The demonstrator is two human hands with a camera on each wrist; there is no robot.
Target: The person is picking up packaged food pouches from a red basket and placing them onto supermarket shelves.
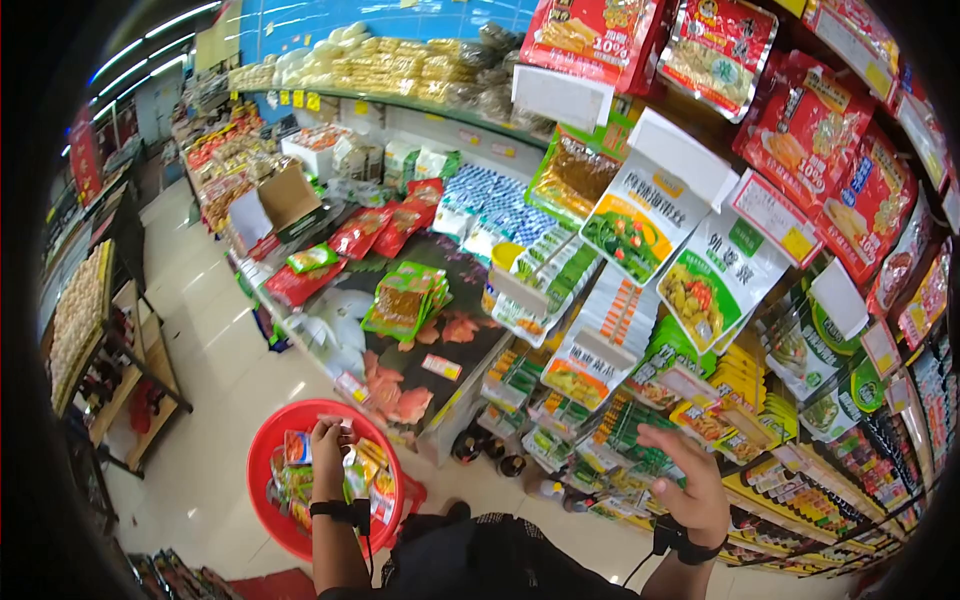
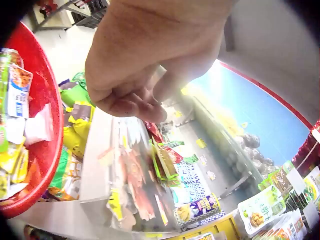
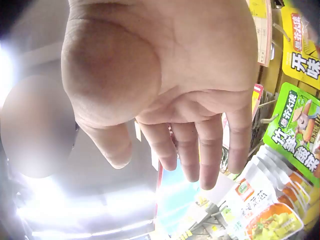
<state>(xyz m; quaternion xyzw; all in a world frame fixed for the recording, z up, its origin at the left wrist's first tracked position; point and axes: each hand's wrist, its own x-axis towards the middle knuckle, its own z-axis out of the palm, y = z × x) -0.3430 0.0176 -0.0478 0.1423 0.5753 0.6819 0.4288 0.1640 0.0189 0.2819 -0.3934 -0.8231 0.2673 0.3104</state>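
Observation:
My left hand [image 1: 328,455] hangs over a red plastic tub [image 1: 262,440] filled with food packets [image 1: 355,482]. In the left wrist view the fingers of this left hand [image 2: 145,60] are loosely curled and nothing shows between them; the red tub [image 2: 47,85] is beside it. My right hand [image 1: 695,485] is raised in front of the packet shelves, fingers extended and apart from the goods. Its palm faces the right wrist camera, with nothing in the right hand [image 3: 165,75]. Nearest it there hang a green pickle packet [image 3: 295,132] and white vegetable packets [image 3: 272,220].
A display table [image 1: 480,345] carries green-edged packets [image 1: 405,300], red packets [image 1: 365,232] and blue-checked packets [image 1: 475,200]. Large white packets [image 1: 635,215] hang on the rack at right. An egg rack [image 1: 85,300] stands across the tiled aisle [image 1: 215,340].

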